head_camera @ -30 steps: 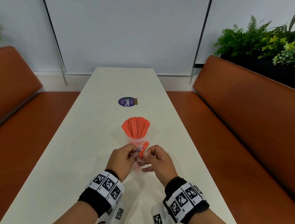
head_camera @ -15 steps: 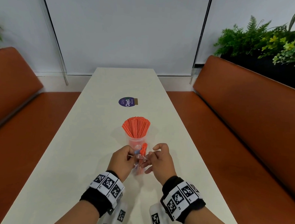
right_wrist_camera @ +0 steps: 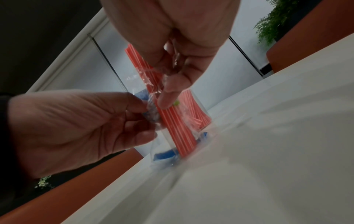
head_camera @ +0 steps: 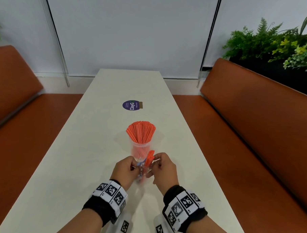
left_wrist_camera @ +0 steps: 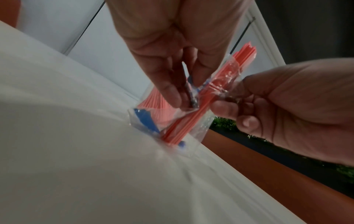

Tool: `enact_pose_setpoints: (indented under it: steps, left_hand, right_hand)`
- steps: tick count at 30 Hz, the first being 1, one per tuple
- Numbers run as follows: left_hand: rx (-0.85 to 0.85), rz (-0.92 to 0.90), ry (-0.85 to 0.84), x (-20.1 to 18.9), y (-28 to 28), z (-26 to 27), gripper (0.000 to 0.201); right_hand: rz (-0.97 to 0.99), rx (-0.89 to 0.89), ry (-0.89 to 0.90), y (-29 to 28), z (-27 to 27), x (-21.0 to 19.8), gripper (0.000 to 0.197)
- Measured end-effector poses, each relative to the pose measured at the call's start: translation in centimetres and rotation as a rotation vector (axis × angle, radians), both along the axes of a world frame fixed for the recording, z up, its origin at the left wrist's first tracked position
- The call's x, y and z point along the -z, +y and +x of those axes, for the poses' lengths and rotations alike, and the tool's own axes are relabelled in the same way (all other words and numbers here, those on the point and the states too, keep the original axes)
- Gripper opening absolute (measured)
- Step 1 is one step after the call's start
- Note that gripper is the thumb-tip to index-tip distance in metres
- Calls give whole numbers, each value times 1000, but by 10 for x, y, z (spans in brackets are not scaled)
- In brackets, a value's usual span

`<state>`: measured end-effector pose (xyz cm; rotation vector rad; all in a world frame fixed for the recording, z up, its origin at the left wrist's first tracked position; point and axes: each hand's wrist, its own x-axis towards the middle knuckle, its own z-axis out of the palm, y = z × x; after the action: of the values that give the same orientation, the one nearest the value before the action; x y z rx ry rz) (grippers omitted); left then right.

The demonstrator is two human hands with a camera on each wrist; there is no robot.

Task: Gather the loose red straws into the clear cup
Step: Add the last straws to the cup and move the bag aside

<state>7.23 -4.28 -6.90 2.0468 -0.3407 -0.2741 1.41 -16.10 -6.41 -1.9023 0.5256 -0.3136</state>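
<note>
A clear cup (head_camera: pixel 141 151) stands mid-table, packed with red straws (head_camera: pixel 141 131) that fan out above its rim. Just in front of it, a clear plastic bag (left_wrist_camera: pixel 175 128) with blue print stands on end on the table. Inside it is a small bundle of red straws (head_camera: pixel 149 158), whose tips poke out of the top. My left hand (head_camera: pixel 134 165) pinches the bag's left side. My right hand (head_camera: pixel 155 165) pinches its right side near the mouth. In the right wrist view the bundle (right_wrist_camera: pixel 176 133) runs down to the bag's bottom, with the cup (right_wrist_camera: pixel 193 106) behind it.
The long white table (head_camera: pixel 95 149) carries a round purple sticker (head_camera: pixel 131 105) beyond the cup. Orange bench seats (head_camera: pixel 254 120) line both sides, and green plants (head_camera: pixel 275 42) stand behind the right one. A white wall closes the far end.
Half a second ago my right fingers were spread off the bag; now they pinch it again. Both hands have edged toward the cup, and the bundle stands more upright.
</note>
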Motion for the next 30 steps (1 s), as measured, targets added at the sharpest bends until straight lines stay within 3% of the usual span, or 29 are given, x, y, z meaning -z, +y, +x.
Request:
enact_pose_setpoints:
  steps: [7,11,18,23,30]
  left_hand:
    - [61,134,36,6,2,6,30]
    - [114,235,-16,-2,-1,4,33]
    - [153,333,-104,-10,-7,-1,37]
    - [210,325,-64,-10,-3,3,27]
    - [282,371,48,-23,0,16,27]
  right_hand:
    - [-230,-77,120,2,3,1,26]
    - [-376,-159,89,0,4,-10,39]
    - [-253,-269,49,8,6,-20,29]
    - [-305,-267,11,6,9,-18,12]
    - [-224,-214,-115,-11,14,-39,25]
